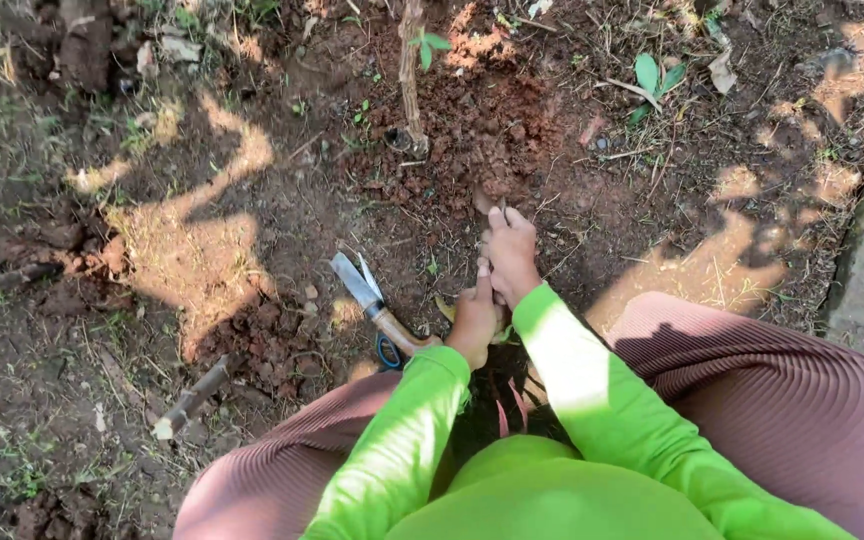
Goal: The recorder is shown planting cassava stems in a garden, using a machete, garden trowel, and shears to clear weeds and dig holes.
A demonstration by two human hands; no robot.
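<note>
- I cannot make out what sits under my right hand (510,252); its fingertips press down into the loose reddish soil (482,130), and a small brownish thing pokes out just beyond them, too blurred to name.
- My left hand (474,320) is partly covered by the right wrist, so I cannot tell how far its fingers are curled or whether they grip anything.
- The end of the wooden handle of the knife (370,297) meets the left hand's outer edge; whether the hand grips it or only touches it, I cannot tell.
- Blue loops of scissors (388,352) show just below that handle, mostly tucked under it.
- The right hand lies flat and fairly closed, fingers together, palm down on the dirt, holding nothing I can see.
- The two hands touch, left thumb against the right hand's heel.
- Beyond the right hand's fingers, a thin woody stem (410,75) rises out of the mound of dug earth.
- Bright green sleeves (562,360) cover both forearms; the pinkish ribbed trouser legs (752,400) on either side are cut off by the picture's edge.
- Reddish pointed leaves (510,408) peek out between the arms, mostly in shadow.
</note>
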